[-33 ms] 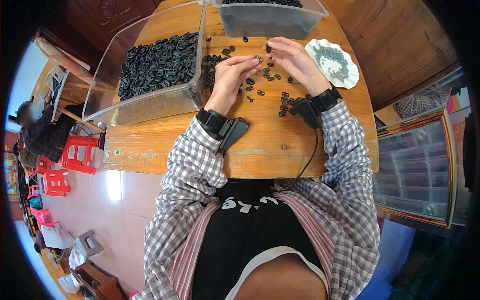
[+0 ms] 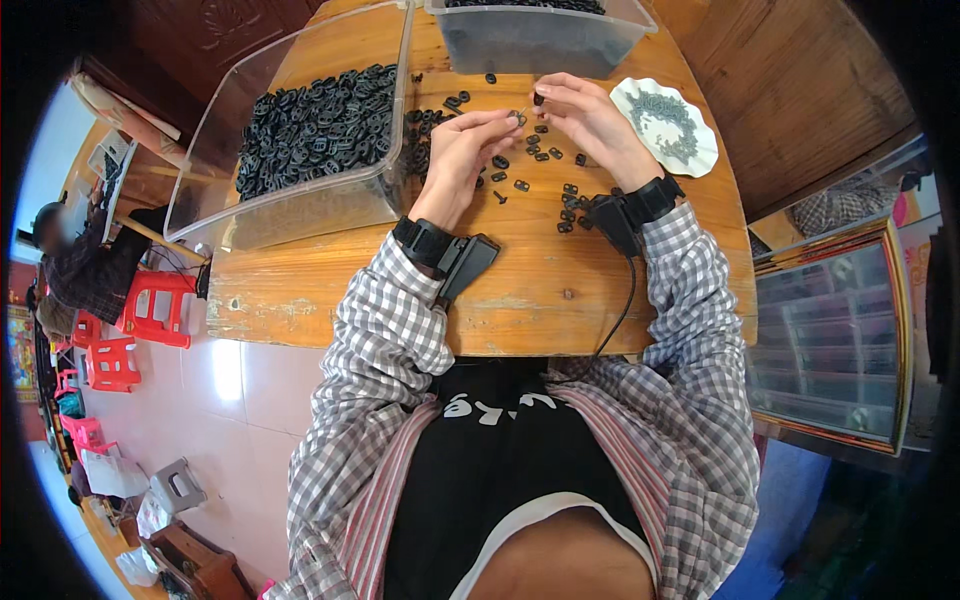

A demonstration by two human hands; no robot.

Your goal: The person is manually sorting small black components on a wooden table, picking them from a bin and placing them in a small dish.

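Over the worn wooden table (image 2: 520, 290) both my forearms reach forward in grey checked sleeves, each wrist strapped with a black band carrying a small black box. My left hand (image 2: 462, 150) is raised a little off the boards, its fingers curled in and the thumb and forefinger pinched on a tiny metal pin (image 2: 518, 115) at the tips. My right hand (image 2: 585, 118) sits just across from it, fingertips nearly meeting those of the left, pinching a small black plastic clip (image 2: 539, 99) between thumb and forefinger while the other fingers bend loosely. Beneath and between my hands lie scattered loose black plastic pieces (image 2: 545, 160) on the bare wood, with a denser cluster near my right wrist. To my left stands a large clear plastic bin (image 2: 300, 205), its floor covered with a heap of the same black pieces. At the far edge is a second clear plastic bin (image 2: 540, 40), holding dark pieces at the very top of view. Just right of my right hand rests a white scalloped dish (image 2: 700, 150) holding a small pile of grey metal parts.
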